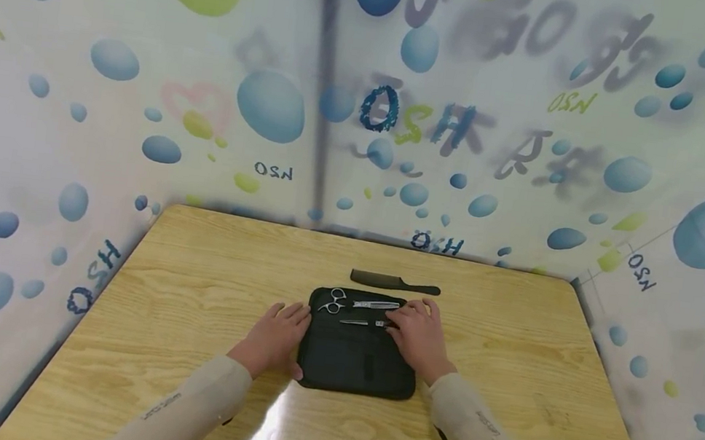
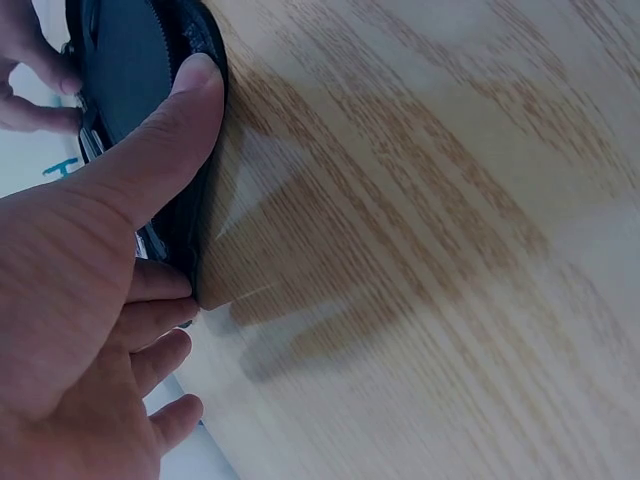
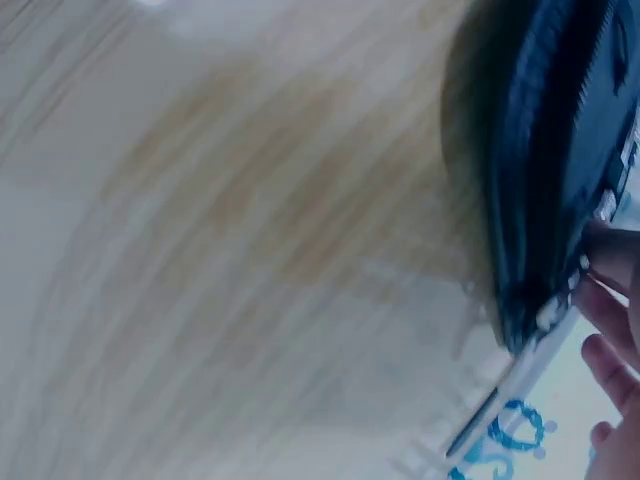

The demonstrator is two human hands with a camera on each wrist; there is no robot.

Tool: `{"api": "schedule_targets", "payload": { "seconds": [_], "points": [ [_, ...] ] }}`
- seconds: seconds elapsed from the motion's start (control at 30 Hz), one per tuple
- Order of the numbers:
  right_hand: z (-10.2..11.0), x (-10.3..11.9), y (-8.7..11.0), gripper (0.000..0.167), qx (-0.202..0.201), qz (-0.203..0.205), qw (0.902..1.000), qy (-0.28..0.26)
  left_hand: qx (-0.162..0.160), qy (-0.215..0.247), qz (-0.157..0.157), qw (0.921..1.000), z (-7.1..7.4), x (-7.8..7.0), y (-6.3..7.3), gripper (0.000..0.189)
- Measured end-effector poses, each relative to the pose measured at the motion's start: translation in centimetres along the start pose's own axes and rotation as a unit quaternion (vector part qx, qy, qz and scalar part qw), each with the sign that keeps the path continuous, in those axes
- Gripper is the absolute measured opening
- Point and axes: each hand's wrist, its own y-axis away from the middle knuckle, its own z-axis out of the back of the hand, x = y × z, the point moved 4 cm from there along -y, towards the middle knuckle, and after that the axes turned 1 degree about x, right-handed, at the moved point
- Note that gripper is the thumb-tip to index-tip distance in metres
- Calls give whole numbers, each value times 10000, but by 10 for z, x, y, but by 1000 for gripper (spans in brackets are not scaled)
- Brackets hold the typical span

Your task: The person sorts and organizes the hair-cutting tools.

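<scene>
A black zip case [image 1: 348,362] lies on the table with two pairs of silver hair scissors across its far part. The upper pair, thinning scissors [image 1: 376,304], has its finger rings at the left and toothed blade at the right. Below it, the other scissors [image 1: 354,321] point left, their handle end hidden under my right hand [image 1: 420,337]. The fingers of that hand pinch this handle end at the case's right edge. My left hand [image 1: 275,335] rests along the left edge, thumb [image 2: 165,130] on the zipped rim and fingers touching the far end.
A black comb [image 1: 378,280] with a handle lies just beyond the case. The wooden table [image 1: 201,267] meets patterned walls [image 1: 263,194] at its back and sides.
</scene>
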Motion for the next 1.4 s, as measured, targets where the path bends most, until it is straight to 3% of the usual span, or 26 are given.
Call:
{"api": "schedule_targets", "payload": {
  "seconds": [0.3, 0.53, 1.03, 1.4],
  "points": [
    [5, -22, 10, 41, 422, -228, 9988, -50, -17, 17, 23, 10000, -1, 1, 1, 107],
    [6, -23, 11, 35, 748, -99, 9970, -195, -33, 32, 3, 10000, 0, 0, 2, 106],
    [6, -18, 9, 31, 419, 6, 9982, -434, -53, 27, -49, 10000, 2, 0, 3, 106],
    [0, -7, 4, 33, 409, 138, 9981, -450, -166, -6, -69, 9998, 1, 0, 4, 106]
  ]
}}
